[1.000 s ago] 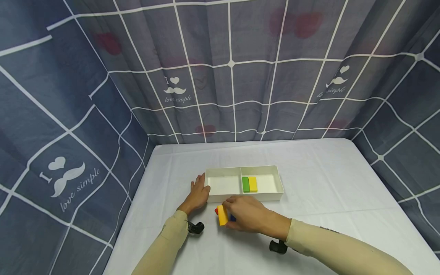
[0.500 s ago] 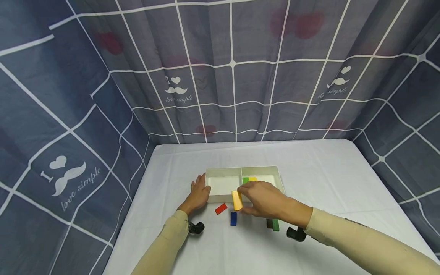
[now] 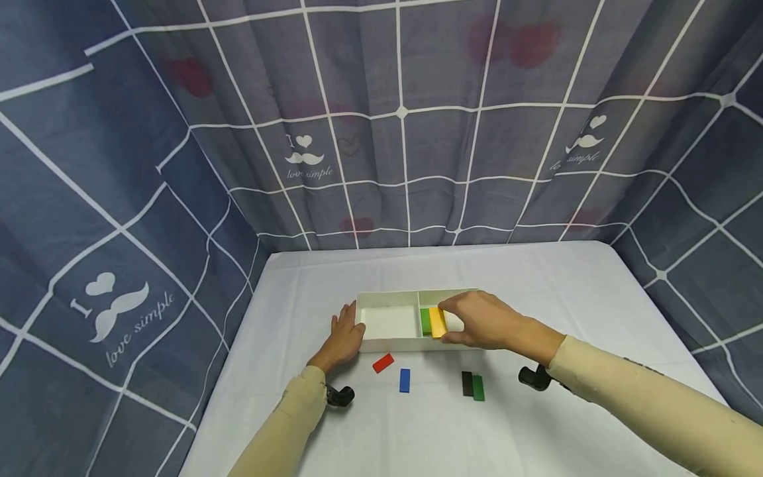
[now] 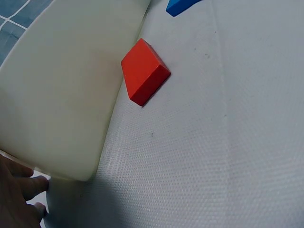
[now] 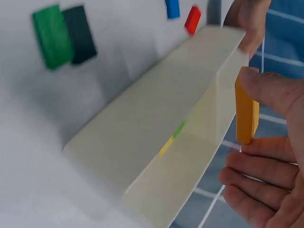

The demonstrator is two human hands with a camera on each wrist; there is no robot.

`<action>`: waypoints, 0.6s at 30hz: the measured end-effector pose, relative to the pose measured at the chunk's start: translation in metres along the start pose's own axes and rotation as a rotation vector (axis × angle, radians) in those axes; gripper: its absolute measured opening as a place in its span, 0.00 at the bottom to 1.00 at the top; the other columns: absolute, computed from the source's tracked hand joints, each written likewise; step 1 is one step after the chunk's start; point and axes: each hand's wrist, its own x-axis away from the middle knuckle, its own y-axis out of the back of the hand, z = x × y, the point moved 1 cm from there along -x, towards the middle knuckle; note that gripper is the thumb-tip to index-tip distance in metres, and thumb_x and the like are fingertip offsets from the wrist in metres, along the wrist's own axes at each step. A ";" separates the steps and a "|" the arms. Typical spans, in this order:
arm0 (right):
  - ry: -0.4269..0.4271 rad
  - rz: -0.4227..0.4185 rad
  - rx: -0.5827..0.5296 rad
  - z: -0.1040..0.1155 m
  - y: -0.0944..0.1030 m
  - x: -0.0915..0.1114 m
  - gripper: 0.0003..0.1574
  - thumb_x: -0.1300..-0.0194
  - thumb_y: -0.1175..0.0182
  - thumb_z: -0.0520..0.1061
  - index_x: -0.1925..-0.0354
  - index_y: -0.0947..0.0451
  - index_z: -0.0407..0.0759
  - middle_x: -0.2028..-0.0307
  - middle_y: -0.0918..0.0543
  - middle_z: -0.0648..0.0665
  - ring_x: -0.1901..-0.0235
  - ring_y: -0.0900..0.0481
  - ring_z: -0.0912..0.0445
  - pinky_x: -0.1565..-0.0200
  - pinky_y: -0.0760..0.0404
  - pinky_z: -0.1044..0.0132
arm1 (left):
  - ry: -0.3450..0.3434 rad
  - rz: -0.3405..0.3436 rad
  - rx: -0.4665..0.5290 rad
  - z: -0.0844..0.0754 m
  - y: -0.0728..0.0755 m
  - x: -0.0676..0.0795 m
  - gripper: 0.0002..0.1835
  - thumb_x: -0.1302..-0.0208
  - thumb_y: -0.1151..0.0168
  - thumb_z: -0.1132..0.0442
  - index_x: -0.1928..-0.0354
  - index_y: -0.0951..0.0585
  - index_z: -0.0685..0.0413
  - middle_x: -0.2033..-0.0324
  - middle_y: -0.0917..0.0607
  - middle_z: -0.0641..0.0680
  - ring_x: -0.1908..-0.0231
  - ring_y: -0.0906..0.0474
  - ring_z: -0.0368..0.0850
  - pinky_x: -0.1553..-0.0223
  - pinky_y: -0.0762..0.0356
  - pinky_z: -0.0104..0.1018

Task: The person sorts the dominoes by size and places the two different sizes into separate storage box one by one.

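My right hand pinches an orange-yellow block between thumb and fingertip, over the right compartment of a cream two-compartment box. The block stands upright in the grip, above the box rim in the right wrist view. Inside that compartment a green block lies against the divider. Beside it, a yellow block shows as a sliver in the right wrist view; the held one covers it from the head. My left hand rests against the box's left end, fingers extended along the wall and thumb near the front corner.
On the white cloth before the box lie a red block, a blue block, and a black block side by side with a dark green block. A checked curtain hangs around the table.
My right hand has carried the orange-yellow block from the cloth in front, up and right, to over the right compartment. The blocks it covered now show. My left hand has stayed put.
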 end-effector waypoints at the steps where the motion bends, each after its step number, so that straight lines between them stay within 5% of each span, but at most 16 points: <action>1: -0.007 0.005 -0.006 -0.005 0.000 0.000 0.34 0.39 0.18 0.58 0.42 0.12 0.41 0.48 0.06 0.46 0.49 0.08 0.50 0.45 0.10 0.49 | -0.001 0.001 0.000 0.000 0.000 0.000 0.37 0.22 0.60 0.64 0.14 0.48 0.69 0.15 0.41 0.69 0.13 0.59 0.71 0.17 0.71 0.72; 18: -0.065 0.107 0.038 -0.056 -0.021 -0.010 0.34 0.38 0.18 0.58 0.44 0.11 0.39 0.53 0.06 0.42 0.62 0.12 0.55 0.53 0.09 0.51 | -0.004 0.005 -0.009 -0.002 0.000 0.000 0.37 0.22 0.61 0.64 0.14 0.48 0.69 0.16 0.41 0.69 0.13 0.58 0.71 0.16 0.71 0.73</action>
